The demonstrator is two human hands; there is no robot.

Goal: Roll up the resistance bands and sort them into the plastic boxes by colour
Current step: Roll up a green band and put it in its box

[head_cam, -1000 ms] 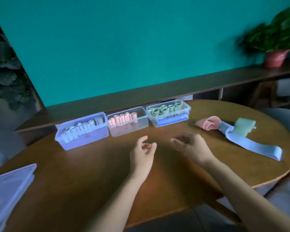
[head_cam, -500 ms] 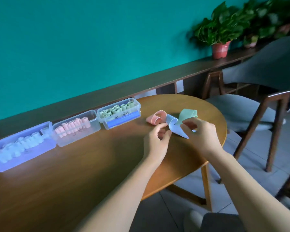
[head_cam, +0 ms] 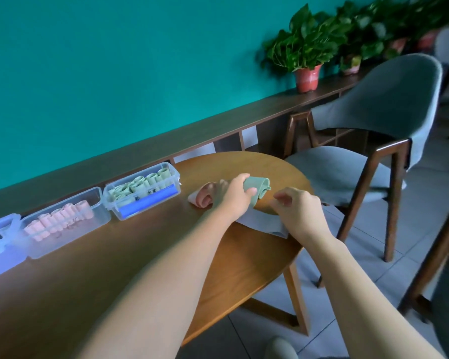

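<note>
Picking-up step, by the look of it: green band gripped and lifted in the left hand, not yet rolled tight, not yet in any box. Fingers of that hand curled round the band's near end, thumb over the top, the rest of the band drooping in a loose fold to the right and down towards the worktop. Right hand just beside, fingers loosely bent, thumb and forefinger close together; resting on or just above the pale blue band lying flat at the worktop's near edge, though whether pinching it cannot be told, so no grip claimed. Pink band in a loose curl behind the left hand, partly hidden. Next move, as a guess: bringing the right hand to the free end of the green band, flattening it and winding it into a snug roll, then carrying it to the green box, already well filled with green rolls, just left of the hands. Pink box and blue box further left, holding pink and pale rolls. Slack, springy strip: likely to uncurl if let go early.
</note>
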